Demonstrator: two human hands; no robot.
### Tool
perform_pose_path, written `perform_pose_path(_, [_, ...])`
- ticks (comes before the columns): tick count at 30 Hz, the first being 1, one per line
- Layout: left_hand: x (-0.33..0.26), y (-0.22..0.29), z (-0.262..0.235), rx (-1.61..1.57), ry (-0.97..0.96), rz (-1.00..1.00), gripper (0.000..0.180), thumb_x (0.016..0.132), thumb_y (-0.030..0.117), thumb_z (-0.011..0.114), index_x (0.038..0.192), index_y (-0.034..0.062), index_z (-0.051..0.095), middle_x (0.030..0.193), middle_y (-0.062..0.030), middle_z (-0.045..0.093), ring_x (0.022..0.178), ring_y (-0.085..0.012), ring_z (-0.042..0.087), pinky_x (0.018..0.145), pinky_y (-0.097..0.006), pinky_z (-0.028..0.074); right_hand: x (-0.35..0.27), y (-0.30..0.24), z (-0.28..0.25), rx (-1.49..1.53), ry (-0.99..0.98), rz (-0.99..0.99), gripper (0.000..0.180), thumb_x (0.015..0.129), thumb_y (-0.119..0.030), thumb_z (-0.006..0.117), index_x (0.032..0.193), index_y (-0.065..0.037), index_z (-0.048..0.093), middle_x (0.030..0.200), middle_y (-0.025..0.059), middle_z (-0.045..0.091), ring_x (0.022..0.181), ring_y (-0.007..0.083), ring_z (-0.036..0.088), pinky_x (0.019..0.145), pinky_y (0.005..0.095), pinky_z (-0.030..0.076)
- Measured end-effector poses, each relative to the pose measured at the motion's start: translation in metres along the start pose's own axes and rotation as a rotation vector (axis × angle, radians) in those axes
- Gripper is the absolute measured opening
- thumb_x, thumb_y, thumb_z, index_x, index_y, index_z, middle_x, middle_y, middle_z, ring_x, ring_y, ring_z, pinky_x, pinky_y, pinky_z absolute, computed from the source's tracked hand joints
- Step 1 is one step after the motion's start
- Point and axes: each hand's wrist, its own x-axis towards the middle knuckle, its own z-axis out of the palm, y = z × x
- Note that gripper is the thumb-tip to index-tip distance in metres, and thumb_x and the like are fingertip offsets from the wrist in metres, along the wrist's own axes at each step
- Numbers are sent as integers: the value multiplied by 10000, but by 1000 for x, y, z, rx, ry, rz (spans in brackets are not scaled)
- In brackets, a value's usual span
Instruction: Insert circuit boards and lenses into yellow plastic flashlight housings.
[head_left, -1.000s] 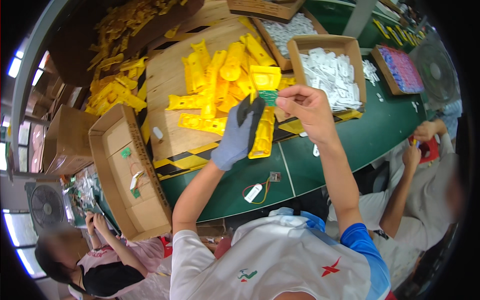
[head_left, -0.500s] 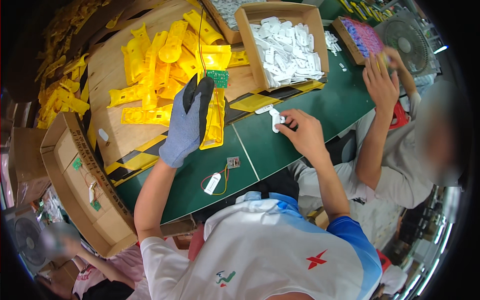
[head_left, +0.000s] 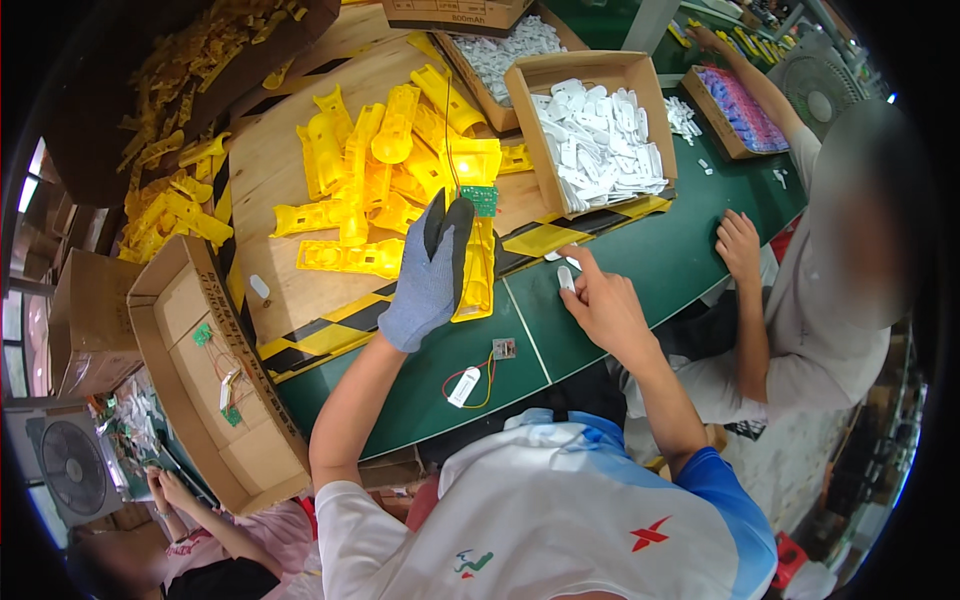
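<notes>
My left hand [head_left: 425, 275], in a grey-blue glove with dark finger coating, is closed at the edge of a long yellow plastic shell [head_left: 481, 290]. A green circuit board [head_left: 482, 201] sits at its fingertips, with a thin dark wire [head_left: 449, 130] rising from there. My bare right hand [head_left: 612, 305] has a small white plastic piece [head_left: 567, 278] at its thumb, apparently pinched. Its index finger stretches toward other white pieces by the striped edge. On the green table [head_left: 530, 325] between my arms lie a white tag-like piece [head_left: 464, 387] with red and yellow wires and a small square part [head_left: 503, 348].
Yellow shells [head_left: 375, 150] are heaped on the wooden board [head_left: 262, 170]. An open carton [head_left: 515, 95] of white pieces stands beyond my right hand. A cardboard tray [head_left: 165, 330] with boards is at left. A co-worker's hand [head_left: 739, 246] rests at the table edge, right.
The view has shifted, placing the table contents farther right. My right hand has drawn left and nearer with its white piece, index finger now extended. The co-worker's hands have parted, one reaching far.
</notes>
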Motion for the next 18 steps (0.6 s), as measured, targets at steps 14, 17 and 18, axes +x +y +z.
perform_pose_path(14, [-4,36,12,79,-159,248,604,982,56,432,1530,129,189,1430,-85,378,1024,-135,533,876,-276,446,67,-56,-18,1462,-221,-306,271,995,-205,517,899,12,648,698,15,572,574,45,490,485,198,400])
perform_pose_path(17, [-8,44,13,103,-125,234,570,985,53,422,1517,97,221,1428,-84,391,1053,-129,505,900,-278,434,74,-65,-12,1323,-107,-347,260,998,-210,509,859,-13,606,655,-11,532,525,35,454,464,185,356])
perform_pose_path(18, [-3,35,10,195,-82,325,508,988,62,415,1484,67,305,1392,-93,441,1070,-126,487,920,-275,419,73,-64,-16,1305,-135,-315,223,977,-181,555,858,-9,632,730,1,583,611,34,494,545,195,406])
